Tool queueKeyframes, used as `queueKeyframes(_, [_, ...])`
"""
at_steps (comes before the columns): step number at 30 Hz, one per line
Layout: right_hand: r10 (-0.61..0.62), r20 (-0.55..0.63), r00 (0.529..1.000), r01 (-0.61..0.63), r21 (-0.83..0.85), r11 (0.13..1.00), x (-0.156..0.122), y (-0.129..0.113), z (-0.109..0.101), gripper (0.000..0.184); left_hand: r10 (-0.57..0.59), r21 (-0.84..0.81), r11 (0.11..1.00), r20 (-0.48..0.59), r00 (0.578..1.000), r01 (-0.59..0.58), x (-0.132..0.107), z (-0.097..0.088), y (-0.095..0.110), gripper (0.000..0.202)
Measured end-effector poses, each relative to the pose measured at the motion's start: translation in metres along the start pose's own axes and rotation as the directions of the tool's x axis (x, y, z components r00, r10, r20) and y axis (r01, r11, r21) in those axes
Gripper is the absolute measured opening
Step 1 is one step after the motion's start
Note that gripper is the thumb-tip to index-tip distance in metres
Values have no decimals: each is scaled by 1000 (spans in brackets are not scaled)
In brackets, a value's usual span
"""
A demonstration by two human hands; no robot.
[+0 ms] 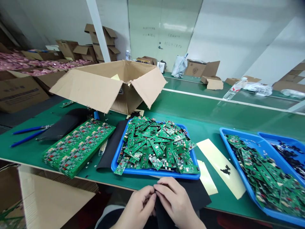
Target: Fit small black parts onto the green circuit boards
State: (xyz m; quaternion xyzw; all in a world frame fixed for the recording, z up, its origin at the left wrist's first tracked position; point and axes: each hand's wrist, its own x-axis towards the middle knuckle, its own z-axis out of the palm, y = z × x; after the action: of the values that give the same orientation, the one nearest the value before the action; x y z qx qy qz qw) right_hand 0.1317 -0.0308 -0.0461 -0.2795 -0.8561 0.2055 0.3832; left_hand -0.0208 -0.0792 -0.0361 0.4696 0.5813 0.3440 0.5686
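My left hand [139,208] and my right hand [176,202] meet at the table's front edge, just below a blue tray [157,173]. Both are closed, fingertips pinched together on the upper end of a black sheet [163,218] that hangs down between them. What lies right between the fingertips is mostly hidden. The tray holds a heap of small green circuit boards [154,146]. Another black sheet [199,192] sticks out from under the tray's front right corner, beside my right hand.
Stacked circuit board panels [78,146] and blue-handled pliers [30,133] lie left. An open cardboard box [95,84] stands behind. Rightward are yellowish paper sheets [214,156] with black bits [225,169], a second board tray [252,194] and a tray of black parts [264,138].
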Motion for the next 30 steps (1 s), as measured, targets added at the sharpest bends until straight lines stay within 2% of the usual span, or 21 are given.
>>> queueKeyframes(5, [-5, -35, 999, 7, 57, 998, 1, 0, 6, 19, 0, 12, 1000, 15, 1000, 0, 0, 1, 4, 26])
queueKeyframes(7, [43, -64, 997, -35, 123, 992, -3, 2, 4, 18, -20, 16, 1000, 2, 1000, 20, 1, 1, 4, 27])
queueKeyframes(9, [152, -132, 979, -124, 200, 972, -10, 5, 0, 15, -30, 33, 999, -30, 999, 31, 4, 0, 1, 28])
queueKeyframes(11, [333, -221, 916, -261, 302, 917, -20, 10, -4, 12, -39, 70, 997, -72, 997, 44, 5, -5, -1, 29])
queueKeyframes(14, [590, -289, 754, -428, 465, 775, -36, 18, -8, 14, -36, 141, 988, -144, 989, 57, 4, -18, -3, 25])
queueKeyframes(15, [622, -281, 731, -448, 490, 748, -39, 21, -9, 15, 10, 207, 978, -195, 981, 31, 2, -21, -3, 21])
queueKeyframes(16, [632, -271, 726, -458, 494, 739, -42, 22, -8, 16, 108, 310, 950, -259, 960, -23, 0, -24, -2, 17])
queueKeyframes(17, [625, -261, 736, -462, 483, 744, -43, 23, -7, 16, 262, 444, 890, -307, 915, -106, -2, -24, 0, 15])
queueKeyframes(18, [614, -253, 748, -462, 467, 754, -43, 24, -6, 16, 441, 586, 785, -304, 844, -199, -3, -23, 2, 18])
queueKeyframes(19, [606, -248, 755, -463, 452, 762, -42, 23, -5, 16, 607, 707, 642, -232, 760, -296, -4, -20, 3, 22])
queueKeyframes(20, [606, -249, 756, -467, 444, 765, -40, 22, -3, 16, 724, 780, 486, -108, 681, -393, -5, -16, 4, 24])
queueKeyframes(21, [609, -252, 752, -471, 441, 764, -38, 21, -2, 16, 775, 800, 357, 35, 630, -483, -4, -11, 5, 25])
queueKeyframes(22, [610, -250, 752, -472, 440, 764, -36, 20, -1, 17, 781, 789, 255, 173, 600, -559, -3, -6, 4, 25])
queueKeyframes(23, [610, -249, 753, -473, 440, 763, -34, 19, -2, 17, 755, 773, 184, 284, 591, -607, -2, -1, 2, 28])
queueKeyframes(25, [615, -247, 749, -480, 438, 760, -34, 20, -8, 18, 676, 779, 102, 402, 617, -619, 2, 6, -6, 42])
queueKeyframes(27, [635, -263, 726, -502, 428, 752, -41, 24, -24, 19, 614, 808, 42, 443, 653, -587, 5, 8, -17, 49])
queueKeyframes(30, [686, -351, 638, -577, 373, 727, -63, 25, -64, 22, 611, 822, -5, 453, 649, -569, 7, 7, -33, 54])
